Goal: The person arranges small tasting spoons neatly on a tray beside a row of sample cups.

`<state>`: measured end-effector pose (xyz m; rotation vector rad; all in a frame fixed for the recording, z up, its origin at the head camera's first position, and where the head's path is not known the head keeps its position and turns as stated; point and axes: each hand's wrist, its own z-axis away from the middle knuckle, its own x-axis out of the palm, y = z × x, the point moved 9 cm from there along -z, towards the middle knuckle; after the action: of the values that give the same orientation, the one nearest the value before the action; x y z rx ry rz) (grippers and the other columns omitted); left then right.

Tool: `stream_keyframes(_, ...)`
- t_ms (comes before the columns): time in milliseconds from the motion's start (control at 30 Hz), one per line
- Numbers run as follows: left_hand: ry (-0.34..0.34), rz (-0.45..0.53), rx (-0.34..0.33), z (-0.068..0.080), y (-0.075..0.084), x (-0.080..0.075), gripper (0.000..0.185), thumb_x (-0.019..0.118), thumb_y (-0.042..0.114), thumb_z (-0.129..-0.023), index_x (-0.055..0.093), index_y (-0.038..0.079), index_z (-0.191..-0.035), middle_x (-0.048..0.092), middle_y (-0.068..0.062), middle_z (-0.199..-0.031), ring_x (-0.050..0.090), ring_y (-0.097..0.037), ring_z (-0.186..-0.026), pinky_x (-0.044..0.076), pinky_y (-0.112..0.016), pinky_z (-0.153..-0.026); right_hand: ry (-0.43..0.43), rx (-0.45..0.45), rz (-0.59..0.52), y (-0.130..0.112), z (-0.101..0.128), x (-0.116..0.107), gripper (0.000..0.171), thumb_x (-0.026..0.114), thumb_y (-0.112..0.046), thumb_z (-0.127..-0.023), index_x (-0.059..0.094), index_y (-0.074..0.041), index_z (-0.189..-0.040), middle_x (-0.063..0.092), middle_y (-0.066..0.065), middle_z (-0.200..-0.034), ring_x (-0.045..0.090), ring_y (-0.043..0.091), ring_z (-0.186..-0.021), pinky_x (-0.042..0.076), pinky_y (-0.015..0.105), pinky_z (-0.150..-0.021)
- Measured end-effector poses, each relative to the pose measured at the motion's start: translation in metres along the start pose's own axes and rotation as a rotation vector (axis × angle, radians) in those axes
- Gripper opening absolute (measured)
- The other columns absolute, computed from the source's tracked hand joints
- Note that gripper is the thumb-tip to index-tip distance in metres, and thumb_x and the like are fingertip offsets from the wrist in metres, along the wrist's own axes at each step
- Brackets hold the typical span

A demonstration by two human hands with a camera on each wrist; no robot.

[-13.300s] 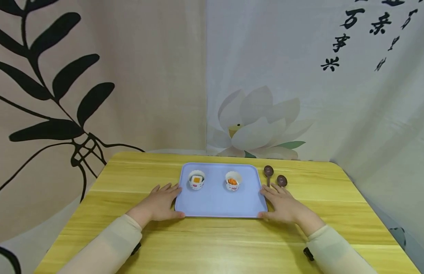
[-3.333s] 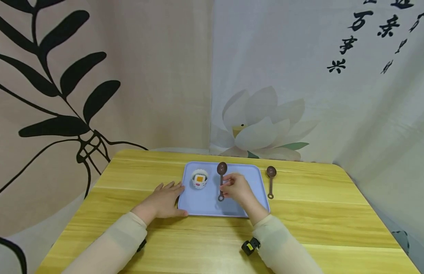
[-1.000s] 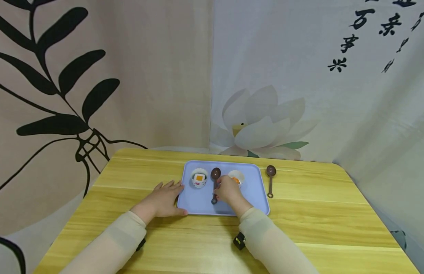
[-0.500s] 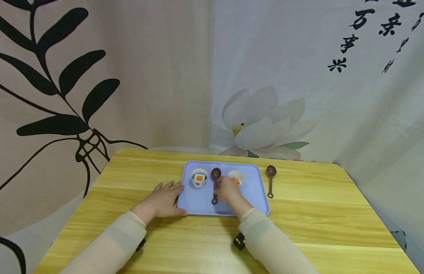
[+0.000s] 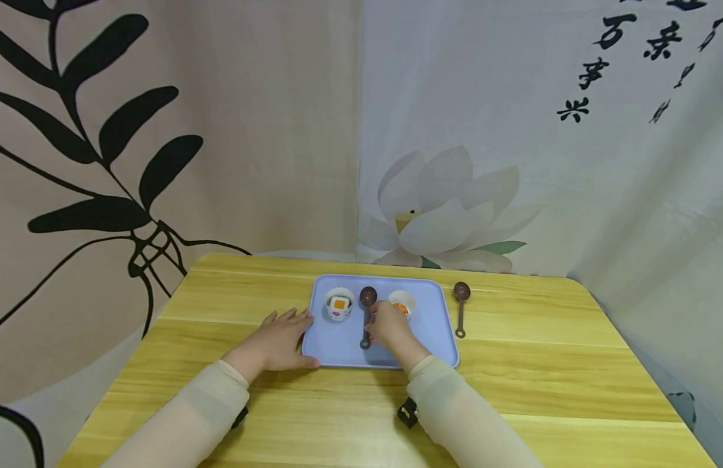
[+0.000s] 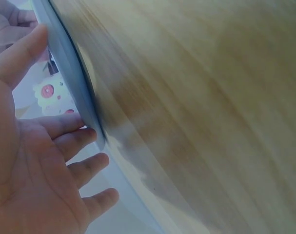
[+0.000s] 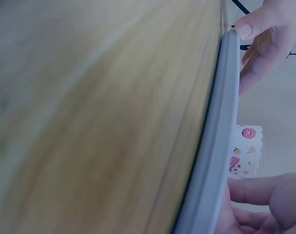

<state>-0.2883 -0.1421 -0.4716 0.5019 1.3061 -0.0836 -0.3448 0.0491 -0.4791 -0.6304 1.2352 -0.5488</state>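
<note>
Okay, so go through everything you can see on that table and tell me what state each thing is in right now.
Tray: flat on the table.
Left cup: upright, orange cube inside.
Right cup: upright, orange contents.
Spoon on tray: lying between the cups, right hand on its handle.
Second spoon: lying on the table, untouched.
Left hand: resting at the tray's left edge.

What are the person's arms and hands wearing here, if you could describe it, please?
Both arms wear long, close-fitting cream sleeves that end at the wrist. The left hand and right hand are bare, without gloves. A small black device sits under each forearm near the wrist.
</note>
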Motion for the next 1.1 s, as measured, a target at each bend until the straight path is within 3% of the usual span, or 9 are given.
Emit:
stream_keyframes(400, -0.002, -0.006, -0.01, -0.001, 0.0, 0.002, 0.099, 0.074, 0.062, -0.081, 0.041, 0.0, -0.151, 0.034, -0.016, -0.159, 0.026, -0.042, -0.147, 0.014, -0.064, -0.117, 0.004, -0.002, -0.001, 0.002, 0.0, -0.001, 0.034, 0.071, 0.007, -0.087, 0.062, 0.007, -0.12, 0.062, 0.006, -0.08, 0.065, 0.016, -0.06, 0.057, 0.026, -0.052)
stream_keyframes(700, 0.003, 0.005, -0.01, 0.0, 0.0, 0.001, 0.098, 0.075, 0.06, -0.081, 0.042, 0.0, -0.151, 0.034, -0.016, -0.159, 0.026, -0.043, -0.147, 0.014, -0.064, -0.117, 0.026, -0.021, 0.074, 0.001, 0.003, -0.004, 0.029, 0.07, 0.003, -0.089, 0.064, 0.007, -0.117, 0.062, 0.004, -0.078, 0.062, 0.012, -0.056, 0.054, 0.024, -0.052)
stream_keyframes(900, -0.002, 0.002, -0.006, 0.001, 0.002, 0.001, 0.098, 0.074, 0.06, -0.081, 0.042, -0.001, -0.151, 0.034, -0.017, -0.159, 0.026, -0.043, -0.147, 0.015, -0.064, -0.117, 0.043, -0.064, 0.08, -0.003, 0.008, -0.011, 0.032, 0.068, 0.003, -0.088, 0.063, 0.008, -0.12, 0.069, 0.008, -0.085, 0.066, 0.014, -0.059, 0.056, 0.024, -0.054)
stream_keyframes(1100, 0.0, -0.001, -0.008, -0.001, 0.001, 0.001, 0.098, 0.074, 0.061, -0.081, 0.041, 0.0, -0.151, 0.033, -0.016, -0.159, 0.025, -0.043, -0.147, 0.014, -0.064, -0.117, 0.052, -0.127, 0.085, -0.01, 0.016, -0.022, 0.033, 0.068, 0.003, -0.088, 0.063, 0.008, -0.121, 0.07, 0.007, -0.083, 0.064, 0.012, -0.055, 0.053, 0.024, -0.053)
